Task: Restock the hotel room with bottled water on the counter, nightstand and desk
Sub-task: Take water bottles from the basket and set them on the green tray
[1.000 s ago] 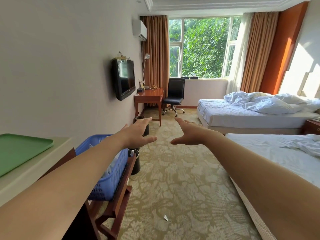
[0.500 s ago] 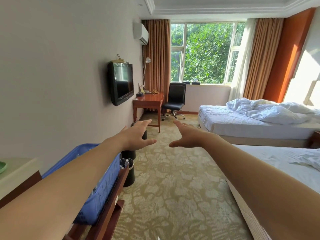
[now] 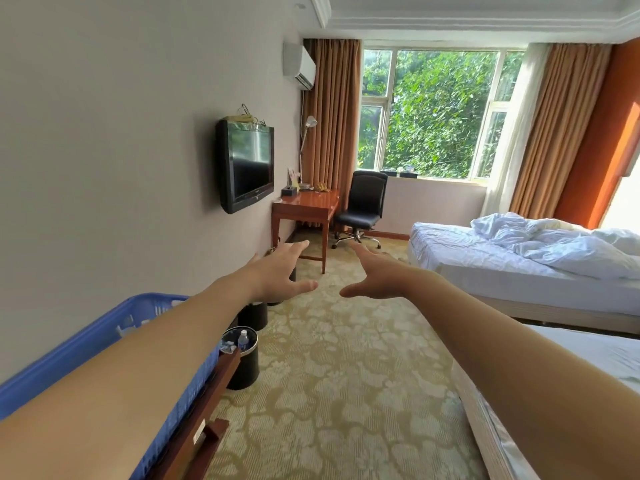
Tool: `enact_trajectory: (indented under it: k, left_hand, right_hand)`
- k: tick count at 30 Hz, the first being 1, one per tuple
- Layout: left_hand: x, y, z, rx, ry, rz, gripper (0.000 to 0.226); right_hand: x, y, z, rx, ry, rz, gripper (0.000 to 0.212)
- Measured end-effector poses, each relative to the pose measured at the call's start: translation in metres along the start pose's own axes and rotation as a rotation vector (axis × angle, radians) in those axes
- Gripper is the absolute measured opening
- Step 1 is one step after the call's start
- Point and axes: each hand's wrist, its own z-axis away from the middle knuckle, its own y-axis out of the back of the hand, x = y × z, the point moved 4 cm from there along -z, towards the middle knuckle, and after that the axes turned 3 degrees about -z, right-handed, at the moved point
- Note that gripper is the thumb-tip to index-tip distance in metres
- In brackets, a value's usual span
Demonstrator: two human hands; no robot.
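Observation:
Both my arms stretch forward over the carpet. My left hand [image 3: 280, 271] is spread with straight fingers and holds nothing. My right hand [image 3: 375, 277] is likewise flat and empty, a short gap between the two thumbs. A blue plastic basket [image 3: 104, 337] sits on a wooden rack at lower left, mostly hidden under my left forearm. A small water bottle [image 3: 243, 338] stands in a black bin [image 3: 246, 365] by the rack. The wooden desk [image 3: 306, 206] stands far ahead by the window.
A wall-mounted TV [image 3: 247, 164] hangs on the left wall. A black office chair [image 3: 363, 206] stands by the desk. A second black bin [image 3: 254, 315] sits beyond the first. Two beds [image 3: 519, 268] line the right side, the near one at my right forearm. Patterned carpet runs down the middle.
The view has moved forward and tilted up: the green tray and counter slid out of sight at left, the basket dropped lower, and the desk and TV came closer. Both hands stay spread.

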Motion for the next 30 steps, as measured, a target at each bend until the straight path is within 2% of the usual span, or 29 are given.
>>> enact_trajectory:
  k: [9,18,30]
  left_hand:
    - [-0.029,-0.020,-0.059,-0.019,0.037,-0.015,0.088]
    - [-0.085,-0.021,-0.137,-0.010,0.089,-0.020,0.088]
    - [-0.182,-0.001,-0.197,0.047,0.203,-0.044,0.082]
  right_hand:
    - [0.026,-0.024,-0.070,-0.048,0.028,-0.009,0.105]
    - [0.026,-0.017,-0.169,-0.047,0.072,-0.009,0.106]
    - [-0.010,-0.028,-0.319,-0.043,0.157,0.038,0.107]
